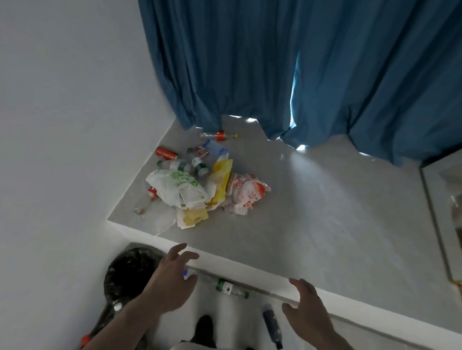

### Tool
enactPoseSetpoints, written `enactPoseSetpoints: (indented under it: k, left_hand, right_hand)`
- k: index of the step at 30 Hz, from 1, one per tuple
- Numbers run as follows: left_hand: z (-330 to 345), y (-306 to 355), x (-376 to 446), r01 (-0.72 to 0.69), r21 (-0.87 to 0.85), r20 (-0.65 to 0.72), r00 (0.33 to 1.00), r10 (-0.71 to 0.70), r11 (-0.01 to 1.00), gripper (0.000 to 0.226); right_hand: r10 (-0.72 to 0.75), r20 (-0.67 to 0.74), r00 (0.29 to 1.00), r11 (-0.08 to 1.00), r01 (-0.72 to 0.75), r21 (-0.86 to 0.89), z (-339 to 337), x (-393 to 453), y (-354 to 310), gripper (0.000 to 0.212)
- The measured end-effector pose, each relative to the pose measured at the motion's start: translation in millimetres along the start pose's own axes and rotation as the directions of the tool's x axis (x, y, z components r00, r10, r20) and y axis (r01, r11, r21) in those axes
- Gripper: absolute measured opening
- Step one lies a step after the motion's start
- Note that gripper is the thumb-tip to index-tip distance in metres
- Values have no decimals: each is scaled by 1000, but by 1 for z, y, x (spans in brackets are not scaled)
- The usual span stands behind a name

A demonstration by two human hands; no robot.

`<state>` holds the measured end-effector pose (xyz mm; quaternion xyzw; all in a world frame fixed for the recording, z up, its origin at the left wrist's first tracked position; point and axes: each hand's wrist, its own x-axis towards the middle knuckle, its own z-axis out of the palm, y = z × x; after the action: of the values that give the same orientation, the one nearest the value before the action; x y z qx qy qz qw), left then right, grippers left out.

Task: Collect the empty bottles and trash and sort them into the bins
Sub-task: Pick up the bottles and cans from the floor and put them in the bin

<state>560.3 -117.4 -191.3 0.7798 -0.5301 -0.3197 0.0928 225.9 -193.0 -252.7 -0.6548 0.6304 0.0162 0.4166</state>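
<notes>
- Blue curtain (pixel 280 59): heavy pleated cloth, hanging to the back edge of the ledge.
- Grey ledge (pixel 320 213): smooth, flat, stone-like slab with a white front edge.
- Trash heap (pixel 194 182) on the ledge's left part, near the wall: crumpled thin plastic bags in white-green, yellow and white-red, mixed with clear plastic bottles.
- Black bin bag (pixel 126 272): glossy, wrinkled, on the floor below the ledge, at the left.
- Left hand (pixel 173 277): empty, fingers spread and loosely bent, just before the ledge edge.
- Right hand (pixel 307 307): empty, fingers relaxed, beside the ledge edge.
- Clear bottle (pixel 225 287): green label, lying on the floor along the ledge foot, between the hands.
- Dark bottle (pixel 272 325): slim cylinder, lying on the floor.
- Red can (pixel 166 153): lying at the wall.
</notes>
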Motion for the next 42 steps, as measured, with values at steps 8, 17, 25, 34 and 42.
enactPoseSetpoints:
  k: [8, 17, 25, 34, 42]
  left_hand:
    - [23, -13, 52, 13, 33, 275, 961, -22, 999, 52]
    - [60, -12, 111, -91, 193, 508, 861, -20, 977, 45]
    - [105, 9, 118, 146, 184, 464, 859, -217, 972, 35]
    - [235, -2, 82, 423, 110, 422, 799, -428, 899, 36]
    - [366, -27, 116, 265, 126, 494, 819, -292, 956, 46]
  right_hand:
    - [192, -2, 981, 981, -192, 17, 20, 19, 5, 66]
    - [421, 27, 907, 905, -422, 62, 39, 9, 27, 64]
    - [414, 91, 906, 910, -412, -47, 23, 4, 79, 65]
    - [282, 268, 921, 951, -233, -202, 31, 54, 157, 67]
    - [278, 379, 882, 948, -187, -259, 115, 132, 231, 70]
